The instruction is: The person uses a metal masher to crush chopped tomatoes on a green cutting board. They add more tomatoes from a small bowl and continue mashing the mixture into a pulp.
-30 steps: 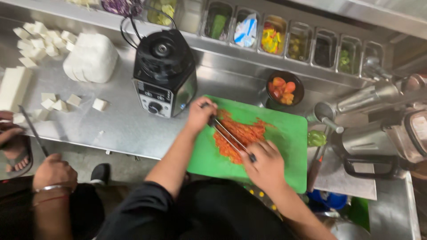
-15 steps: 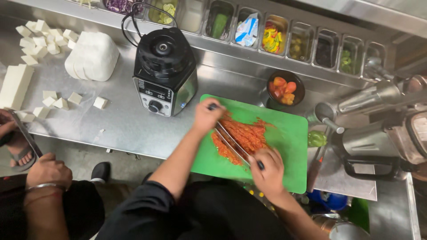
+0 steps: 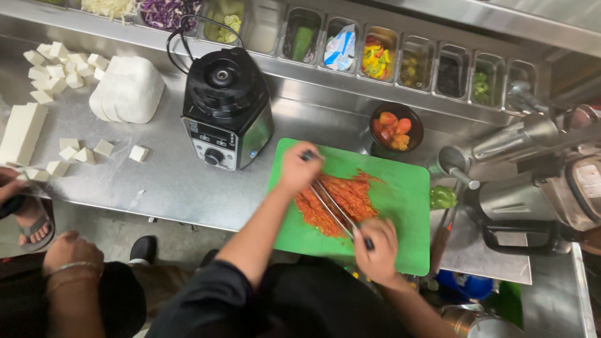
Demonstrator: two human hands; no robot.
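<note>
A green cutting board [image 3: 407, 194] lies on the steel counter with a heap of finely chopped red pulp [image 3: 357, 191] on it. A long knife [image 3: 332, 206] lies slantwise across the pulp. My left hand [image 3: 299, 168] is closed over the knife's far end at the board's upper left. My right hand [image 3: 377, 243] grips the handle near the board's front edge. Whether there is one blade or two side by side, I cannot tell.
A black blender base [image 3: 225, 106] stands left of the board, a black bowl of tomato pieces [image 3: 394, 125] behind it. White cubes and blocks [image 3: 56, 62] lie at the far left. Steel jugs [image 3: 519, 206] crowd the right. Another person's hand [image 3: 72, 250] is at lower left.
My left hand has shifted a little to the right along the board while the knife works over the pulp. The other person's hand at lower left has moved right.
</note>
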